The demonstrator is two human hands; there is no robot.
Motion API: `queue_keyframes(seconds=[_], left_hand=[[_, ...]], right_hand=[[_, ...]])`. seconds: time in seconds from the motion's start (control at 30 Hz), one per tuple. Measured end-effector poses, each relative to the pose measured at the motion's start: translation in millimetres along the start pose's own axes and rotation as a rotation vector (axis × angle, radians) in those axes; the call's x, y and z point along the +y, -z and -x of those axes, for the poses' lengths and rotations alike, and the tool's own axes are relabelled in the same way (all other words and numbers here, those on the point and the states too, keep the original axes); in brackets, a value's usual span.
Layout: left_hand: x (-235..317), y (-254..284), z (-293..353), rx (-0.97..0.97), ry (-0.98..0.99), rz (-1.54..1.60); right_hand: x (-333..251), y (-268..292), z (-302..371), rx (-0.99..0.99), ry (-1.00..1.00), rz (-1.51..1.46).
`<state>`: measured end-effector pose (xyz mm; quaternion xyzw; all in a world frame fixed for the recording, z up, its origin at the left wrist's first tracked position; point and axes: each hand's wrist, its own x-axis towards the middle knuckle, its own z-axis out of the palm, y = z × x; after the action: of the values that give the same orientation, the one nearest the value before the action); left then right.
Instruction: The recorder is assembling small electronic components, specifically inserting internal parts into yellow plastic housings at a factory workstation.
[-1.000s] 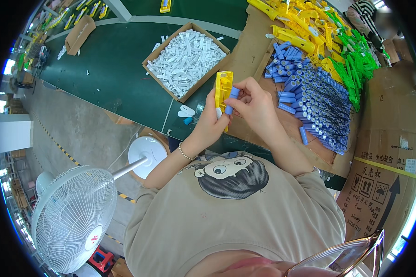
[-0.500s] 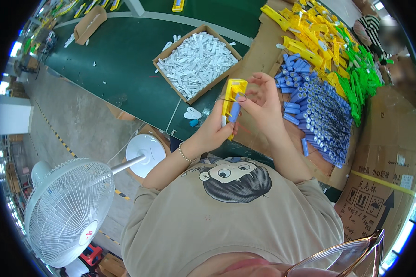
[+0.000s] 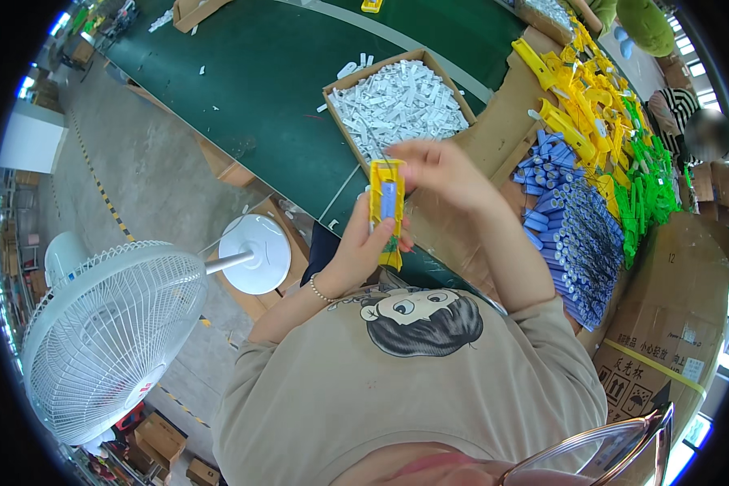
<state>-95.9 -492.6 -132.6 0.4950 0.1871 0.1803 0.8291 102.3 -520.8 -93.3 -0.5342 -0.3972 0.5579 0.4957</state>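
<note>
My left hand (image 3: pixel 360 249) grips a yellow plastic housing (image 3: pixel 375 209), its open side facing up, with the thumb over the lower part. A blue cylindrical battery cell (image 3: pixel 389 198) lies lengthwise inside it. At the housing's upper end my right hand (image 3: pixel 436 168) has its fingers drawn together, somewhat blurred. A thin dark wire (image 3: pixel 385 146) runs by those fingertips, and they appear to pinch it. Just beyond, a cardboard box (image 3: pixel 467 111) holds many small white plastic pieces (image 3: pixel 401 101).
Blue cells (image 3: pixel 579 235) lie heaped on cardboard at right, beside yellow housings (image 3: pixel 579 105) and green parts (image 3: pixel 648 174). A large carton (image 3: pixel 664 283) stands at right. A white fan (image 3: pixel 113 340) stands at left below the green table (image 3: pixel 243 97). People are at the far right.
The view has shifted, so the table things appear farther right. The housing now stands more upright, with the cell lying down inside it. My right hand has moved up to the housing's top end.
</note>
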Motion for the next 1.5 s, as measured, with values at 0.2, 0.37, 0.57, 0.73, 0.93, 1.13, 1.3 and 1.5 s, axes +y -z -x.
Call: queue_keyframes(seconds=[0.2,0.37,0.57,0.73,0.93,1.13,1.3,1.5], left_hand=[[8.9,22.1,1.0,0.112,-0.122,0.031],[11.2,31.5,6.7,0.187,-0.185,0.007],[10.9,39.9,2.6,0.284,-0.244,0.026],[30.7,33.3,-36.9,0.389,-0.282,-0.039],[41.3,16.8,-63.6,0.360,-0.417,-0.080],[32.2,13.1,-65.3,0.260,-0.405,-0.060],[38.1,10.9,-57.6,0.221,-0.419,-0.201],[41.2,9.5,-50.3,0.221,-0.400,-0.353]], right_hand=[[9.6,32.5,-96.6,0.403,0.380,1.226],[11.6,30.7,-119.6,0.348,0.391,1.442],[-4.6,19.8,-82.6,0.362,0.662,0.827],[4.0,12.3,-65.4,0.456,0.434,0.696],[6.6,-7.3,-31.4,0.421,0.209,0.022],[14.1,-19.0,-8.1,0.313,0.201,-0.333],[8.7,-20.5,8.2,0.293,0.198,-0.198],[-19.4,-21.1,32.1,0.465,0.287,0.643]])
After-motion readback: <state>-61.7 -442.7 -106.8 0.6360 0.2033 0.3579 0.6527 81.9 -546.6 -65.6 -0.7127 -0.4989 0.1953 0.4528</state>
